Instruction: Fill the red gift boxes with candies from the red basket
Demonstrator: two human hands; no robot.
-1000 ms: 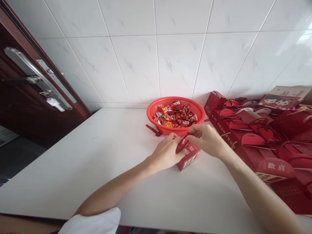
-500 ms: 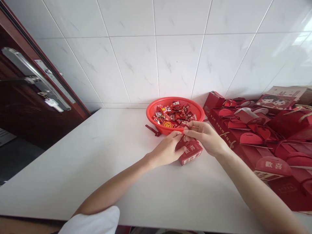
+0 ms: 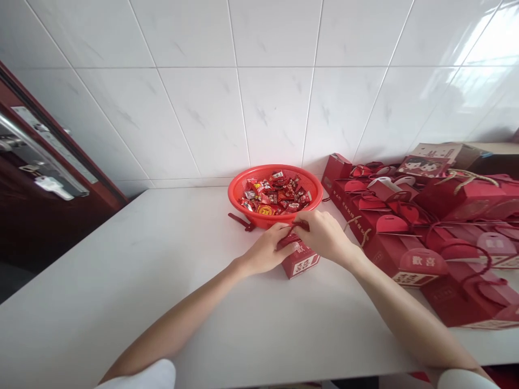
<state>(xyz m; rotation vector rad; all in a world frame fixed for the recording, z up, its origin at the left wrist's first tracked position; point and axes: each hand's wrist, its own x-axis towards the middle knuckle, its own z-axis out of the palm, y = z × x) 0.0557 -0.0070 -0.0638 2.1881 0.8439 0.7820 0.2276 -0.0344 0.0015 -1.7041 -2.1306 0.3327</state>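
Observation:
A small red gift box (image 3: 300,266) with pale characters on its side stands on the white table, just in front of the candy basket. My left hand (image 3: 265,251) is closed on the box's upper left, with the thumb against its front and the fingers at the top. Above the lid, my right hand (image 3: 327,236) pinches a dark red ribbon (image 3: 299,224). My fingers hide much of the ribbon and the top flap.
Behind the box is a red plastic basket (image 3: 235,199) of wrapped candies (image 3: 279,195). A dark red strip (image 3: 240,221) lies left of it. Many red gift boxes (image 3: 417,262) crowd the right side. A tiled wall (image 3: 275,113) backs the table (image 3: 162,259); a door (image 3: 44,216) is at left.
The view has swung right, so the scene sits further left. My right hand has turned over more, its back now toward me, still pinching at the top of the box.

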